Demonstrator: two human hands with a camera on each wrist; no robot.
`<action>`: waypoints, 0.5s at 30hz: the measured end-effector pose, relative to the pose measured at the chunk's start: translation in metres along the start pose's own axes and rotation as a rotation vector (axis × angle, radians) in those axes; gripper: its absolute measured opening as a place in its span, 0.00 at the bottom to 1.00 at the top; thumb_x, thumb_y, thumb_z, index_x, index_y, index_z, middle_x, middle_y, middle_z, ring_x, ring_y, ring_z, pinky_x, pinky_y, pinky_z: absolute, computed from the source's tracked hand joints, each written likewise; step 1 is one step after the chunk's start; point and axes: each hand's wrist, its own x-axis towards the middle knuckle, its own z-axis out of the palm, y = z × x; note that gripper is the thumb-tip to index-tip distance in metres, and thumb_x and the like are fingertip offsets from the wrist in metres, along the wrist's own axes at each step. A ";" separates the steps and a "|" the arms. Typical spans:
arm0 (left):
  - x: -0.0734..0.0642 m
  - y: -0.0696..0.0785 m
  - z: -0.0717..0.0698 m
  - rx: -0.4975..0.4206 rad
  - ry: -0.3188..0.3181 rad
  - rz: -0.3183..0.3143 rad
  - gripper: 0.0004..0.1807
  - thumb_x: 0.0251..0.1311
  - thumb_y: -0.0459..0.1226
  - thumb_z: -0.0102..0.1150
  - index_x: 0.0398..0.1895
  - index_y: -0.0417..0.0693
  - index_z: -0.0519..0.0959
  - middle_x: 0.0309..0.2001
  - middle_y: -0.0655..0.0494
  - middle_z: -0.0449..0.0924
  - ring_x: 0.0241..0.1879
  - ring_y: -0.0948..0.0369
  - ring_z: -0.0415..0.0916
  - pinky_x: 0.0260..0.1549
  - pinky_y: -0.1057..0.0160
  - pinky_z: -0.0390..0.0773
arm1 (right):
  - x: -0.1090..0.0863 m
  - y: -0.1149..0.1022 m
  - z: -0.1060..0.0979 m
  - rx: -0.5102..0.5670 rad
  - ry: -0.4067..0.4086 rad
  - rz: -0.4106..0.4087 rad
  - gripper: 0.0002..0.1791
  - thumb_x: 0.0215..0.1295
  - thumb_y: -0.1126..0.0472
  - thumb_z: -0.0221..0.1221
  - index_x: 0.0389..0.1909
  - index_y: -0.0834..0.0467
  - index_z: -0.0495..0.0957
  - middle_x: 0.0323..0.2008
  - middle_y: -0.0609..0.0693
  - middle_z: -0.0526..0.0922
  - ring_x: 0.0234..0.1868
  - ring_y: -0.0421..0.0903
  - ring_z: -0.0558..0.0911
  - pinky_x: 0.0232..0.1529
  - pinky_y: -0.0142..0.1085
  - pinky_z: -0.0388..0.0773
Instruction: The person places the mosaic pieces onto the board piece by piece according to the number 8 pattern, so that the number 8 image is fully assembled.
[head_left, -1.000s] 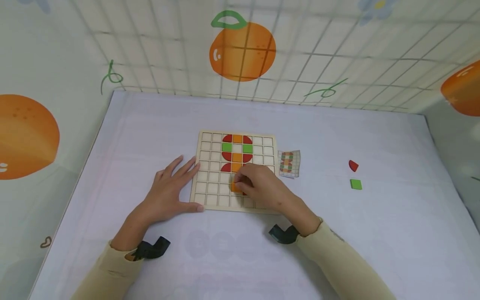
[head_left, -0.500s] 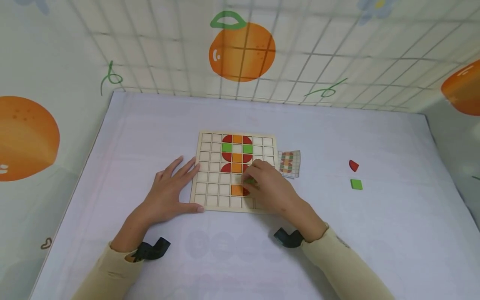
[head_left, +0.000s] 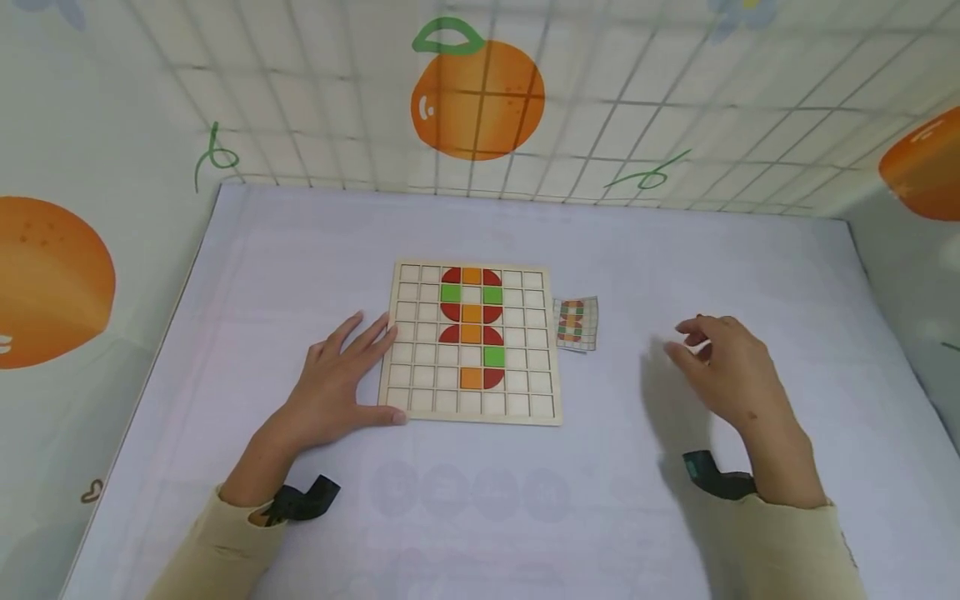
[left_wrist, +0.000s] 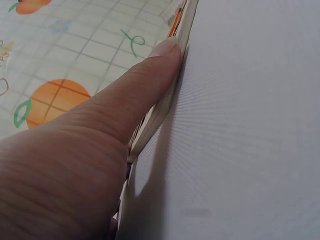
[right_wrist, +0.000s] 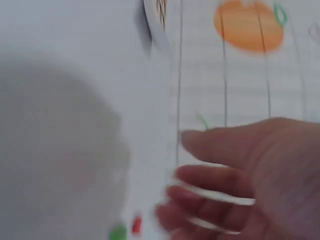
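Note:
My left hand (head_left: 330, 387) lies spread at the left side of a wooden grid board (head_left: 521, 400), its fingertips at the left edge and its thumb on the front left corner. Red quarter-round tiles, orange square tiles (head_left: 471, 333) and green square tiles (head_left: 493, 357) fill cells in the board's middle columns. Off to the right, my right hand (head_left: 731, 367) is raised over the table with fingers loosely bent and nothing between them. A loose red tile (right_wrist: 136, 225) and a green tile (right_wrist: 118, 233) appear blurred in the right wrist view, apart from the fingers; the hand hides both in the head view.
Against the board's right edge lies a small printed pattern card (head_left: 576, 323). A pale cloth covers the table (head_left: 480, 533). Behind it stands a wall covering with a grid and orange-fruit print (head_left: 480, 100).
My right hand has left the board and swung right, over the loose tiles. A green tile now shows in the cell above the lower red one. The left hand stays put.

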 end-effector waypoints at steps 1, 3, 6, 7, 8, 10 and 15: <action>0.000 -0.001 0.000 0.001 0.001 -0.001 0.64 0.49 0.61 0.79 0.85 0.57 0.52 0.85 0.64 0.41 0.83 0.51 0.29 0.68 0.40 0.51 | -0.002 0.009 -0.004 -0.024 -0.030 0.038 0.22 0.75 0.57 0.62 0.57 0.72 0.77 0.47 0.68 0.77 0.45 0.64 0.79 0.40 0.57 0.76; -0.001 -0.002 0.001 0.004 0.002 -0.002 0.64 0.49 0.61 0.79 0.86 0.58 0.52 0.85 0.65 0.40 0.83 0.51 0.29 0.68 0.41 0.51 | -0.004 0.024 -0.010 -0.065 -0.090 0.099 0.27 0.75 0.54 0.61 0.59 0.74 0.73 0.49 0.71 0.76 0.47 0.67 0.77 0.42 0.60 0.75; -0.001 -0.003 0.001 0.005 0.008 0.001 0.65 0.49 0.61 0.79 0.86 0.58 0.52 0.85 0.65 0.40 0.83 0.51 0.29 0.68 0.41 0.51 | -0.005 0.040 -0.012 -0.078 -0.155 0.172 0.30 0.74 0.52 0.61 0.59 0.76 0.70 0.49 0.74 0.75 0.47 0.69 0.76 0.42 0.61 0.75; -0.002 -0.003 0.002 0.005 0.010 0.002 0.65 0.48 0.61 0.79 0.86 0.58 0.52 0.85 0.65 0.40 0.83 0.51 0.29 0.68 0.41 0.51 | -0.004 0.044 -0.011 -0.072 -0.159 0.190 0.29 0.74 0.52 0.61 0.58 0.75 0.71 0.48 0.73 0.76 0.47 0.69 0.76 0.42 0.60 0.75; -0.001 -0.003 0.002 0.002 0.012 0.004 0.65 0.48 0.61 0.80 0.86 0.58 0.52 0.85 0.65 0.40 0.83 0.51 0.29 0.68 0.41 0.51 | -0.004 0.048 -0.010 -0.062 -0.161 0.208 0.28 0.73 0.53 0.61 0.57 0.75 0.71 0.48 0.73 0.77 0.46 0.68 0.76 0.41 0.59 0.75; -0.001 -0.003 0.002 0.000 0.012 0.007 0.65 0.48 0.61 0.80 0.86 0.58 0.52 0.85 0.65 0.40 0.83 0.51 0.29 0.67 0.41 0.51 | -0.003 0.053 -0.008 -0.044 -0.155 0.241 0.26 0.73 0.53 0.61 0.55 0.73 0.72 0.47 0.72 0.78 0.46 0.67 0.76 0.40 0.56 0.76; 0.000 -0.001 0.001 -0.013 0.007 0.006 0.64 0.49 0.60 0.80 0.85 0.58 0.53 0.85 0.65 0.41 0.83 0.51 0.29 0.67 0.41 0.51 | -0.003 0.057 -0.007 -0.010 -0.163 0.338 0.26 0.72 0.54 0.62 0.56 0.72 0.71 0.48 0.71 0.78 0.47 0.66 0.75 0.40 0.56 0.77</action>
